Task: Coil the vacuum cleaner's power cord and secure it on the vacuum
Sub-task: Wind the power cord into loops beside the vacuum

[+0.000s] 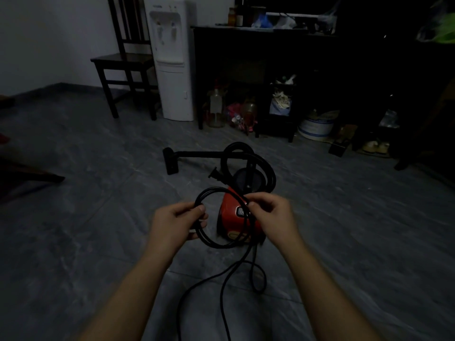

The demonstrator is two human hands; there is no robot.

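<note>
Dim room, grey stone-look floor (73, 230). At the back we see a dark sideboard (246, 45), a white water dispenser (170, 57) and a dark wooden chair (123, 62) to its left.

Vacuum (230, 220) sits on the floor mid-frame: glossy red body, with a dark round section at the far end. Its long axis runs away from us, red end nearest. A black ribbed hose (269, 168) loops over the far end. The black wand (197, 153) lies crosswise behind the vacuum and points left, ending in the floor nozzle (171, 161).

Power cord (209, 241): thin, black, and we count a few turns gathered in a roughly round coil. The coil is held up off the floor, in front of the red body and partly covering it, with its flat face turned towards us. The slack drops from the coil's right side and runs along the floor towards us to the bottom edge. One small stray loop lies just right of that run.

Left hand (172, 222) grips the coil's left side, fingers curled round the bundled turns and thumb on top. Right hand (270, 212) pinches the cord at the coil's upper right, between thumb and fingertips. The coil spans the gap between the hands.
</note>
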